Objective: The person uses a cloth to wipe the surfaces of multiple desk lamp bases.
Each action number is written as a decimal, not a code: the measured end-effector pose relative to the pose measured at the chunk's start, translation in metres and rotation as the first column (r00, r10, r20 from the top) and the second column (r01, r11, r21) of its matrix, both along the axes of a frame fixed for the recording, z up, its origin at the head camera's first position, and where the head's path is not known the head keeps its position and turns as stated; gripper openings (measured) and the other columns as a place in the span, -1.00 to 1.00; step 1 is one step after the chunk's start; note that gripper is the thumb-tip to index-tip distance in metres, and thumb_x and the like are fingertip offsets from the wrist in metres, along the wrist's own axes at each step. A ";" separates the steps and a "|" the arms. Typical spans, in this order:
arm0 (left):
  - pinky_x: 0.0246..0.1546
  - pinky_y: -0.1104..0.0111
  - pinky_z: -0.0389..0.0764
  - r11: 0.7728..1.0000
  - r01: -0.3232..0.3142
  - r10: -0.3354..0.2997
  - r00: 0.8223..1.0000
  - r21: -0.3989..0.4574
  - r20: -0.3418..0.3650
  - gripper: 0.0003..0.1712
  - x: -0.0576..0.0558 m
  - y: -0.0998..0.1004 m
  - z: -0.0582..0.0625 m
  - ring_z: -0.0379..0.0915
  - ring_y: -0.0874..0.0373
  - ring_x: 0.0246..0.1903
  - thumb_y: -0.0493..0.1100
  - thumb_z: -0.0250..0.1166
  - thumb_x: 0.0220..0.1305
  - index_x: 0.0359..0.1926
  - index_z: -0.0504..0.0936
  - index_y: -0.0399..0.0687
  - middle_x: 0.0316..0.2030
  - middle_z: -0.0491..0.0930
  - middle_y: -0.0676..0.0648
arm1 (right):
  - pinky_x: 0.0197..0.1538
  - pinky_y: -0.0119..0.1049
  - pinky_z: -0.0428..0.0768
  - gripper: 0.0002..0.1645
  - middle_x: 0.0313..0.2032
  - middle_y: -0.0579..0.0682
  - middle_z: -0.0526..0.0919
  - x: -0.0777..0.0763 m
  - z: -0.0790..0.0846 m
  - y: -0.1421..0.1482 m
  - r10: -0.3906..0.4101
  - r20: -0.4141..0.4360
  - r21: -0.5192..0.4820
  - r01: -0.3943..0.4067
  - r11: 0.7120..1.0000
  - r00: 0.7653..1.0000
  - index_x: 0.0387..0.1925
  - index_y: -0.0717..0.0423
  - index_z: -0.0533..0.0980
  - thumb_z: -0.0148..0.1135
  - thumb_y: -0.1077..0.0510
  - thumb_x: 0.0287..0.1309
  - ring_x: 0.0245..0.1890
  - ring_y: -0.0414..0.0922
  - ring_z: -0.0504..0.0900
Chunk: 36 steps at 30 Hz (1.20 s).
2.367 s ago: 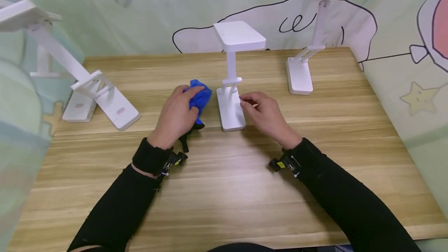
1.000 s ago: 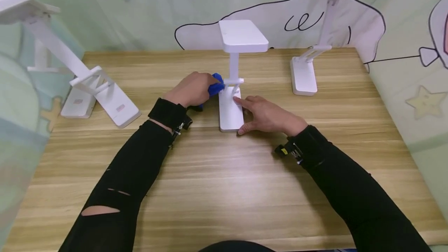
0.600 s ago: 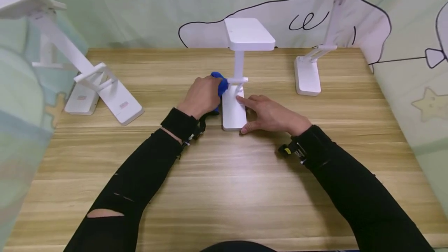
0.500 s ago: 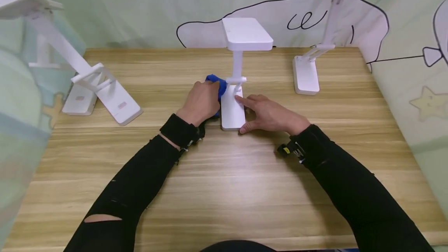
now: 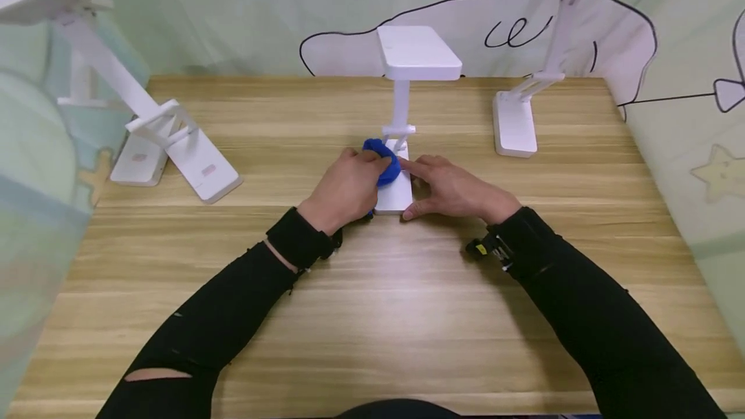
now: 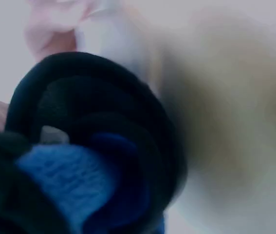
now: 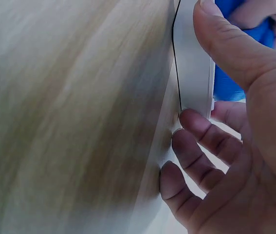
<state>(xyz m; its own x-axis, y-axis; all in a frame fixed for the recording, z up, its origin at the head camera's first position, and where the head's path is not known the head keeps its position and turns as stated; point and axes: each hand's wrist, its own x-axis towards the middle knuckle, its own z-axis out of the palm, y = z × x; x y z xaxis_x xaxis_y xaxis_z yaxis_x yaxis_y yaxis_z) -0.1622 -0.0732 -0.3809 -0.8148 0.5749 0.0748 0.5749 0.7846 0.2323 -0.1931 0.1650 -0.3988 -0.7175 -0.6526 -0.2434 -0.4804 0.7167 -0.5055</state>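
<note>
In the head view, a white desk lamp [image 5: 394, 200] stands upright at the middle of the table, its flat head raised. My left hand [image 5: 346, 189] pinches a blue cloth [image 5: 388, 173] and presses it against the top of the lamp's base. From the other side, my right hand [image 5: 456, 189] steadies that base. Its thumb lies at the near end, and the index finger reaches onto the top. The right wrist view shows curled fingertips [image 7: 192, 121] at the base's edge. Blurred dark material and blue cloth [image 6: 69, 178] fill much of the left wrist view.
Two more white desk lamps stand at the left, the front one [image 5: 204, 163] partly covering the rear one [image 5: 140, 159]. Another white lamp [image 5: 515, 125] is at the back right. A patterned curtain [image 5: 250, 11] hangs behind the wooden table [image 5: 384, 315].
My left hand has brought the blue cloth rightward from beside the lamp, past its hinge, then nearer along the base top. The right hand first settled on the base and has since stayed there.
</note>
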 end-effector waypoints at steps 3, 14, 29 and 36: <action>0.29 0.08 0.52 0.995 0.095 -0.096 0.995 -0.028 -0.029 -0.51 0.002 0.001 -0.007 0.61 -0.03 0.25 -0.37 0.20 0.37 0.29 0.69 -0.17 0.18 0.72 -0.18 | 0.38 0.10 0.46 0.32 0.30 0.17 0.52 -0.001 -0.001 0.000 -0.002 0.012 -0.008 0.002 1.000 1.000 0.67 0.02 0.14 0.60 -0.32 0.04 0.29 0.10 0.47; 0.32 0.10 0.52 0.942 0.295 -0.316 0.941 0.162 0.124 -0.40 0.031 -0.025 -0.015 0.48 -0.13 0.22 -0.49 0.21 0.27 0.27 0.72 -0.03 0.24 0.69 -0.10 | 0.32 0.08 0.50 0.34 0.21 0.18 0.54 0.001 0.000 0.005 -0.018 0.006 -0.020 0.018 1.000 1.000 0.67 0.00 0.13 0.63 -0.28 0.01 0.20 0.09 0.49; 0.07 0.09 0.67 0.882 -0.436 0.321 0.833 0.177 0.451 -0.29 -0.041 -0.018 -0.002 0.58 -0.14 0.07 -0.27 0.14 0.39 0.54 0.32 -0.27 0.28 0.56 -0.33 | 0.46 0.16 0.39 0.35 0.34 0.29 0.45 0.001 -0.001 0.002 -0.010 0.015 -0.006 0.010 1.000 1.000 0.68 0.01 0.08 0.63 -0.27 0.04 0.39 0.21 0.42; 0.06 0.10 0.69 0.870 -0.445 0.305 0.823 0.210 0.480 -0.24 -0.026 -0.003 -0.005 0.62 -0.08 0.01 -0.30 0.20 0.33 0.55 0.31 -0.24 0.24 0.60 -0.30 | 0.47 0.13 0.39 0.34 0.34 0.28 0.47 0.002 0.000 0.000 -0.002 -0.005 -0.011 0.002 1.000 1.000 0.68 0.02 0.08 0.62 -0.26 0.05 0.39 0.20 0.43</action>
<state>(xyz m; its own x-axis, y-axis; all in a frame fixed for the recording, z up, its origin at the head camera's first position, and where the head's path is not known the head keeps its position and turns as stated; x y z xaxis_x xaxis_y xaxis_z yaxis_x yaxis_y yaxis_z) -0.1877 -0.0761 -0.3858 -0.9527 0.2232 -0.2063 0.0417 0.7684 0.6387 -0.1909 0.1647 -0.3986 -0.7200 -0.6540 -0.2323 -0.4817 0.7118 -0.5111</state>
